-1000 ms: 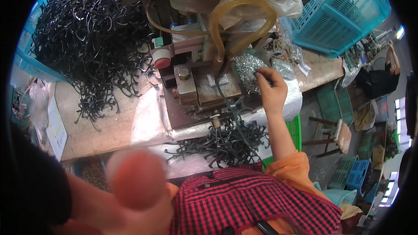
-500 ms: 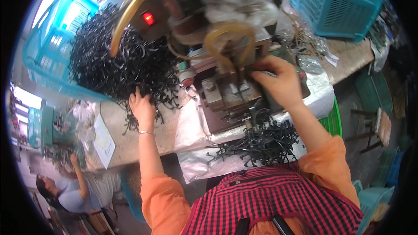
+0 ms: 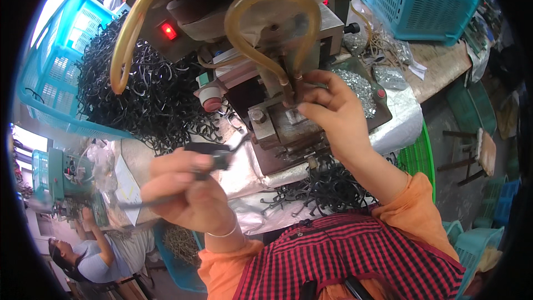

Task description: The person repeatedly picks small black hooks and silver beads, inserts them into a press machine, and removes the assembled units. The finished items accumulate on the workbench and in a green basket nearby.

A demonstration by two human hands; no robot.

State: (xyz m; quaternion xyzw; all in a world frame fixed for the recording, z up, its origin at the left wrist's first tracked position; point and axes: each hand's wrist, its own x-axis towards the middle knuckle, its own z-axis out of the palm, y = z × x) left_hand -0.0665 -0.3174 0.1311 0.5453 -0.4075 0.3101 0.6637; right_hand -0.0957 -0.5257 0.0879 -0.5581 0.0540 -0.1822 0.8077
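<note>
Raised in front of the bench, my left hand (image 3: 191,197) is closed on a black curved plastic piece (image 3: 211,154) with a blocky middle and thin bent ends, slightly blurred. My right hand (image 3: 341,119) has its thumb and fingers pinched together at the metal fixture of a bench press (image 3: 272,125). Whatever sits between those fingertips is too small to make out. Just above them, two yellow tubes (image 3: 233,22) run down into the press head. A smaller heap of similar black pieces (image 3: 338,186) lies on silvery sheeting in front of the press.
A large pile of black pieces (image 3: 144,78) spills from a blue crate (image 3: 53,89) on the left. Small shiny metal bits (image 3: 358,91) lie right of the fixture. Another blue crate (image 3: 425,8) stands back right. A co-worker (image 3: 100,258) sits at a green machine far left.
My left hand has come away from the large pile, toward me, with a black plastic piece in it. My right hand has moved slightly left, its fingertips at the press fixture.
</note>
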